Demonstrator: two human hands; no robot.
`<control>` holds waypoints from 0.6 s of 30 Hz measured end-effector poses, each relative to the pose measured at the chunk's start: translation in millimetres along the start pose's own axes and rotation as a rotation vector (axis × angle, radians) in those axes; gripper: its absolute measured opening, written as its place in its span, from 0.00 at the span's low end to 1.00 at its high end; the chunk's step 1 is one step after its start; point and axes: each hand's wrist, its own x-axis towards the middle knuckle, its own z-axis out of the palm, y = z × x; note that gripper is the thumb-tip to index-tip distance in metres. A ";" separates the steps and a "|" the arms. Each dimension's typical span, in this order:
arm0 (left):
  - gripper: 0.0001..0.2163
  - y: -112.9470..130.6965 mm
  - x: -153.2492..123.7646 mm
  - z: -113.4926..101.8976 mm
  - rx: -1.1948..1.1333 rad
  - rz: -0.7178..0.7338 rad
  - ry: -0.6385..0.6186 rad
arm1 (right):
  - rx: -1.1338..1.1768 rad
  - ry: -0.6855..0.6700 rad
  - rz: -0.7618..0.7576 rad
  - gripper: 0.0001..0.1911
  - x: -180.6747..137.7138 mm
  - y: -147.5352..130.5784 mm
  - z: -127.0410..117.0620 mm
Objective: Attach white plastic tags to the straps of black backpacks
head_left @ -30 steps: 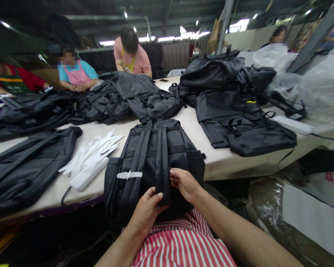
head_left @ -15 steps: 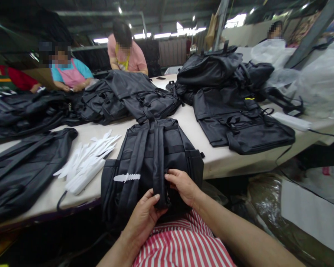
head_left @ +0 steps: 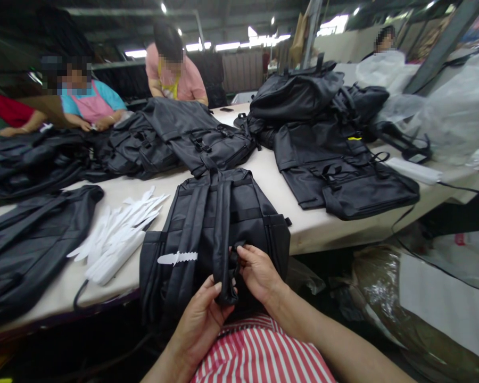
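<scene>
A black backpack (head_left: 247, 207) lies in front of me with its straps facing up, its lower end overhanging the table edge near my lap. My left hand (head_left: 207, 306) is closed around the lower end of the right-hand padded shoulder strap (head_left: 222, 229). The fingers of my right hand (head_left: 259, 271) pinch a dark bunched strip, seemingly webbing (head_left: 235, 252), just right of that strap. Its exact shape is hard to make out. A white wavy-edged strip (head_left: 178, 258) lies across the other shoulder strap (head_left: 191, 229).
White strips (head_left: 123, 223) are heaped left of the backpack, beside a white power strip (head_left: 112, 260). Another black bag (head_left: 35, 239) lies at far left. More black bags (head_left: 343, 175) are piled right and behind. Co-workers (head_left: 175, 74) stand across the table (head_left: 303, 229). Plastic-wrapped goods (head_left: 379, 287) sit low right.
My right hand has drawn the dark strip out to the right of the shoulder strap, where more of it shows. The whole view has shifted slightly, with things now further left.
</scene>
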 end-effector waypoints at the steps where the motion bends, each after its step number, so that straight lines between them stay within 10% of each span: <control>1: 0.08 -0.3 0.0 0.0 0.007 -0.001 -0.005 | 0.007 0.009 -0.010 0.11 0.6 0.1 -1.1; 18: 0.11 -6.7 5.1 -9.9 0.321 0.149 0.022 | -0.709 -0.072 -0.019 0.21 -0.3 -1.6 -7.8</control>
